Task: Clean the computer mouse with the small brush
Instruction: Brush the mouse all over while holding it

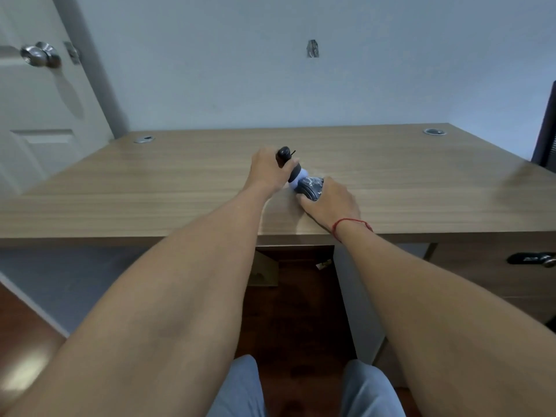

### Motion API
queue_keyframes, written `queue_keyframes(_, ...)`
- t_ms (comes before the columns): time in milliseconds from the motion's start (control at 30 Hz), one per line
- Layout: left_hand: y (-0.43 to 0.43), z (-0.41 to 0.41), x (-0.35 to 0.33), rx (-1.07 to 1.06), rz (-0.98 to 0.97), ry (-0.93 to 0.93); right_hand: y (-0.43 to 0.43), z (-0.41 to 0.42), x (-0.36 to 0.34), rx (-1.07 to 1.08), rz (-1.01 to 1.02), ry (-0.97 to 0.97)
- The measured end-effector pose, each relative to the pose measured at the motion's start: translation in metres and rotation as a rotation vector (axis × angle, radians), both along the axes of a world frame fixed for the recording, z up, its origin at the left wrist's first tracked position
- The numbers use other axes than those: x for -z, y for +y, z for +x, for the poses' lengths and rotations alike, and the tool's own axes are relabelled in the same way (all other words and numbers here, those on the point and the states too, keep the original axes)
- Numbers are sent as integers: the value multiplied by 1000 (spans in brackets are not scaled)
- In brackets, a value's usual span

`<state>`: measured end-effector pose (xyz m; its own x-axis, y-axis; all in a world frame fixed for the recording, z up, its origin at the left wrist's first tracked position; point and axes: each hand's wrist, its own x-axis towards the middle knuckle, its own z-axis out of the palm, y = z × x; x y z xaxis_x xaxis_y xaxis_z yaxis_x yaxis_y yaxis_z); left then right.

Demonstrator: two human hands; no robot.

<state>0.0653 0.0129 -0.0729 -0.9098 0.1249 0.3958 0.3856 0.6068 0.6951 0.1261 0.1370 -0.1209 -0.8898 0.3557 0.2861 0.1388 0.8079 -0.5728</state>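
A dark computer mouse [311, 188] with pale smears on its top sits on the wooden desk [180, 182], near the middle. My right hand [329, 203] grips it from the near side, and a red string circles that wrist. My left hand [266, 171] is closed around the black handle of a small brush [291, 168]. The brush tilts down to the right, and its pale blue bristle head presses against the left end of the mouse. My fingers hide most of the handle and the near side of the mouse.
Two round cable grommets [144, 139] [434, 131] sit in the desk's far corners. A white door with a metal knob [40, 54] stands at the left. A dark chair [546, 130] is at the right edge. A drawer handle [531, 258] shows under the desk front.
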Motion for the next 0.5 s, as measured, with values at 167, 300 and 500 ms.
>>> queue_keyframes(167, 2, -4, -12, 39, -29, -76, 1, -3, 2, 3, 26, 4)
queue_keyframes(300, 2, -2, 13, -77, -64, -92, 1, -4, 3, 11, 64, 25)
queue_keyframes(500, 4, -10, 12, -70, 316, -191, 1, -6, 1, 27, 62, 12)
